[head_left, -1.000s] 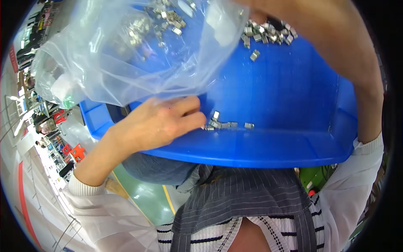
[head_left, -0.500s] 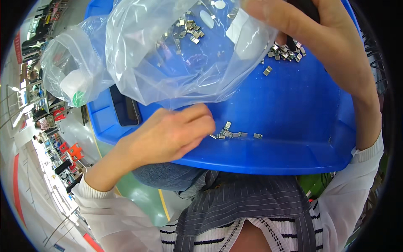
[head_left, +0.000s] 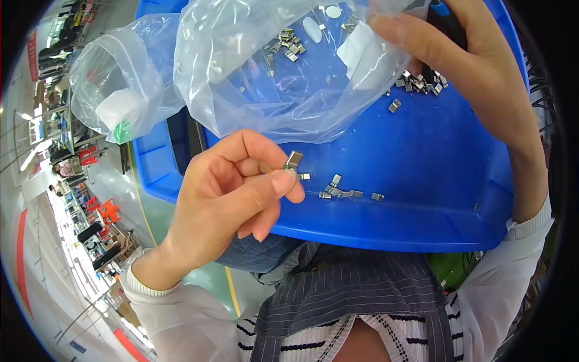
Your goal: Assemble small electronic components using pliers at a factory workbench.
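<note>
Head view: our left hand (head_left: 220, 196) pinches a small metal connector (head_left: 294, 159) between thumb and forefinger, over the near-left part of the blue tray (head_left: 434, 163). Its long axis slants, the shiny end pointing up and slightly right, the other running down to our thumb. Loose connectors (head_left: 341, 193) lie at mixed angles to the right, 1 of them apart from the rest. Our right hand (head_left: 449, 63) curls around a dark tool (head_left: 456, 30); we cannot tell whether its thumb also grips the clear bag (head_left: 271, 114).
</note>
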Demonstrator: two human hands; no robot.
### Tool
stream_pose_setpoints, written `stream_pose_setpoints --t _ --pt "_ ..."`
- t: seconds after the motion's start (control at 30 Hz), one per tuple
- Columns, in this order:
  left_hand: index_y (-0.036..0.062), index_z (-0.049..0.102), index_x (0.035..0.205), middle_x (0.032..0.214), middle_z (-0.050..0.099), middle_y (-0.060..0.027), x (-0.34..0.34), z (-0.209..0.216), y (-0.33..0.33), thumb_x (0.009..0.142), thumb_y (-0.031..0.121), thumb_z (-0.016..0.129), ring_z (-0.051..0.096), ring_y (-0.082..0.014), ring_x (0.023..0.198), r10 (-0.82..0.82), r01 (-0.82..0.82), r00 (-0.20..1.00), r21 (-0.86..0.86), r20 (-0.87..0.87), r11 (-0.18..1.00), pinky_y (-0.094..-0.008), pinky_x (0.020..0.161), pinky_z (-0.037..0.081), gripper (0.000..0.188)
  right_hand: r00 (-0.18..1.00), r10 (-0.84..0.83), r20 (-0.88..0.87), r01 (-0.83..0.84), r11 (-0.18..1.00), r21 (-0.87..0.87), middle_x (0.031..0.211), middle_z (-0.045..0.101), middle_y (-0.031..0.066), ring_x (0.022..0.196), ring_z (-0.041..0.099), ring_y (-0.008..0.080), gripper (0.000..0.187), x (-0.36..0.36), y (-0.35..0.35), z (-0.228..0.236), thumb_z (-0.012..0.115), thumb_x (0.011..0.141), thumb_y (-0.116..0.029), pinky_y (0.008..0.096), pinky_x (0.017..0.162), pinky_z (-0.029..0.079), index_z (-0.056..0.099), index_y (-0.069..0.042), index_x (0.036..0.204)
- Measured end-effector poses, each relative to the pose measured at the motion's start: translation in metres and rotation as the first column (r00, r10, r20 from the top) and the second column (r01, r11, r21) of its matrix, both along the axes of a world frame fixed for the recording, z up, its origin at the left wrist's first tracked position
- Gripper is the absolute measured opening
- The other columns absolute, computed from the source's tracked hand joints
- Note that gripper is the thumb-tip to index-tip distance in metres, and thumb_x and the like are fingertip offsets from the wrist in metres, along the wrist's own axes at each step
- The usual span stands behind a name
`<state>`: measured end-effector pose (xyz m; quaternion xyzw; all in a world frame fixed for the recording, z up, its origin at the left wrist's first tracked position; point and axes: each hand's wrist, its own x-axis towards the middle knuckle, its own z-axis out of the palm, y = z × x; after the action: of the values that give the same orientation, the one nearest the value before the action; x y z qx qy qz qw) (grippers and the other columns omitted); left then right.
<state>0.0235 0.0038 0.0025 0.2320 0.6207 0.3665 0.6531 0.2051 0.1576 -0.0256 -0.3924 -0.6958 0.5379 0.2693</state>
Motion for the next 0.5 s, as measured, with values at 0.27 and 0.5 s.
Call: stream_pose_setpoints --t 0.27,0.5 --pt "0.0 0.047 0.093 0.081 0.059 -0.0175 -0.003 0.0 -0.004 0.082 -0.003 0.05 0.04 -0.0081 0.035 0.078 -0.079 0.991 -0.003 0.111 0.997 -0.0136 0.033 0.028 0.011 0.999 -0.017 -0.041 0.015 0.998 -0.056 0.061 0.053 0.0017 0.046 0.044 0.0112 0.01 0.0 -0.003 -0.003 0.06 0.084 -0.009 0.0196 0.046 0.034 0.054 -0.002 0.086" --pt "-0.0003 0.043 0.091 0.092 0.057 -0.0217 0.009 -0.016 -0.016 0.081 -0.008 0.049 0.048 -0.0108 0.04 0.041 0.089 0.967 0.482 -0.253 0.872 -0.0145 0.034 0.034 0.014 0.998 -0.01 -0.055 0.007 0.998 -0.055 0.062 0.053 0.0021 0.047 0.044 0.011 0.01 -0.001 -0.003 -0.006 0.06 0.084 -0.009 0.0194 0.047 0.034 0.054 -0.002 0.087"
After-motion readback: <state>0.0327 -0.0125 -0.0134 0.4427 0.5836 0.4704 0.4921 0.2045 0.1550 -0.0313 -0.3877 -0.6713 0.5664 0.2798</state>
